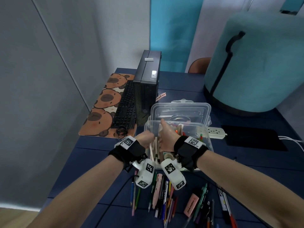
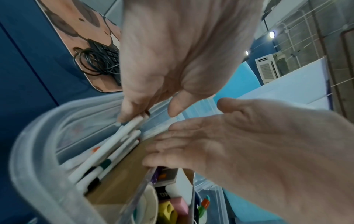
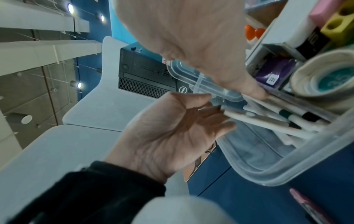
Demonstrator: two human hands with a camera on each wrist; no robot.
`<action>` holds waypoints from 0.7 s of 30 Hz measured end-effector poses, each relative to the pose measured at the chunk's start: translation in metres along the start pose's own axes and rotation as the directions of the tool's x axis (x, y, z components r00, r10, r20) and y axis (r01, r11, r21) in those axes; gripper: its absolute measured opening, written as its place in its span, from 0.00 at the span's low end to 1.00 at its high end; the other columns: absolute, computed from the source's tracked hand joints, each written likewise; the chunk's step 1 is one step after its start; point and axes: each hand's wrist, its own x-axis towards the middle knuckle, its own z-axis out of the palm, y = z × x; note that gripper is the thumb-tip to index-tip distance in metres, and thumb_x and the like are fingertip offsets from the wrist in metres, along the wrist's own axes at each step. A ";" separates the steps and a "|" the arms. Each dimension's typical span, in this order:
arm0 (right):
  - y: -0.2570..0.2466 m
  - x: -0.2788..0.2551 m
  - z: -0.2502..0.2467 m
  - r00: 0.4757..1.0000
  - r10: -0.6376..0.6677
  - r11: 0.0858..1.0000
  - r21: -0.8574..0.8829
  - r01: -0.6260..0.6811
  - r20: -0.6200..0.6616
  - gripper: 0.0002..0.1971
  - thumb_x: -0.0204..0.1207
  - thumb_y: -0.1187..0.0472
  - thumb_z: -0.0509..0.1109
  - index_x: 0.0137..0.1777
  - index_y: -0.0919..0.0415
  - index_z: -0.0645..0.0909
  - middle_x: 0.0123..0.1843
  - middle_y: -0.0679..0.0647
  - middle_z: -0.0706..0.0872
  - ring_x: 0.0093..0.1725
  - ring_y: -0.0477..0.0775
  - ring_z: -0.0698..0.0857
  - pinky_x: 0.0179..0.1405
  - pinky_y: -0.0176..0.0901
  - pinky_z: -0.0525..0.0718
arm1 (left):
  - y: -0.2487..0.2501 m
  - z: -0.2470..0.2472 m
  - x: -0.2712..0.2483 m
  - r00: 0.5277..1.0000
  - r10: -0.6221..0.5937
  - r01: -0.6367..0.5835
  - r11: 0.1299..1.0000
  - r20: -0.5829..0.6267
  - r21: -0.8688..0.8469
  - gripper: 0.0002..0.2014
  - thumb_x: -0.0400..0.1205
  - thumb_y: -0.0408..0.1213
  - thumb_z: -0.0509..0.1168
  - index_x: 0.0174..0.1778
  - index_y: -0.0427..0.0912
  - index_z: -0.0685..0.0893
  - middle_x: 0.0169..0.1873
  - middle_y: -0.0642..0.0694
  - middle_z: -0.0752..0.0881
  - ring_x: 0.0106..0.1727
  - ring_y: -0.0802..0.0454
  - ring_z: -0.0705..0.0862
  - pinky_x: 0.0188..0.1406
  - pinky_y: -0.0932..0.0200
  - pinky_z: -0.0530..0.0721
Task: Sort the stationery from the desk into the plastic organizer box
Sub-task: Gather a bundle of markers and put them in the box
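Organizer box [image 1: 204, 142] of clear plastic, standing on dark blue desk [image 1: 98, 155], its lid [image 1: 181, 109] propped open behind. White markers [image 2: 114, 150] with dark caps lying bundled in left compartment beside a cardboard divider [image 2: 122, 174]; erasers, yellow sharpener [image 2: 168, 210] and tape roll [image 3: 325, 80] in neighbouring sections. Left hand [image 2: 184, 63] with straight, relaxed fingers, fingertips [image 2: 126, 115] touching marker ends; right hand [image 2: 258, 148] flat and open just beside, gripping nothing. Loose pens and pencils [image 1: 162, 196] plus pink eraser [image 1: 191, 205] waiting on desk near forearms. Keyboard [image 1: 126, 106], black computer case [image 1: 146, 83] and capybara mat [image 1: 102, 102] beyond. Box interior partly hidden behind both hands in head view; wrist views motion-blurred.
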 end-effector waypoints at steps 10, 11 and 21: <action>-0.006 -0.032 -0.030 0.988 -0.112 0.994 0.014 0.111 0.103 0.32 0.85 0.42 0.52 0.76 0.70 0.67 0.71 0.69 0.75 0.72 0.68 0.74 0.64 0.54 0.74 | -0.001 0.001 -0.019 0.999 0.016 -0.018 0.997 0.036 0.073 0.17 0.85 0.21 0.50 0.67 0.26 0.75 0.41 0.36 0.84 0.25 0.59 0.75 0.23 0.71 0.75; -0.007 -0.033 -0.033 0.982 -0.150 0.989 0.007 0.151 0.114 0.31 0.86 0.43 0.52 0.75 0.69 0.68 0.68 0.69 0.77 0.69 0.68 0.77 0.64 0.54 0.75 | 0.002 0.003 -0.020 1.000 0.025 -0.026 0.996 0.017 0.088 0.18 0.85 0.22 0.51 0.70 0.26 0.74 0.49 0.30 0.85 0.26 0.59 0.74 0.22 0.72 0.75; 0.003 -0.037 -0.074 0.940 -0.321 0.934 -0.124 0.335 0.120 0.28 0.86 0.42 0.48 0.72 0.61 0.75 0.60 0.62 0.83 0.59 0.65 0.85 0.64 0.61 0.80 | -0.003 0.028 0.001 0.998 -0.059 0.043 0.933 0.034 0.356 0.21 0.89 0.33 0.50 0.78 0.27 0.65 0.78 0.33 0.67 0.79 0.41 0.66 0.74 0.61 0.63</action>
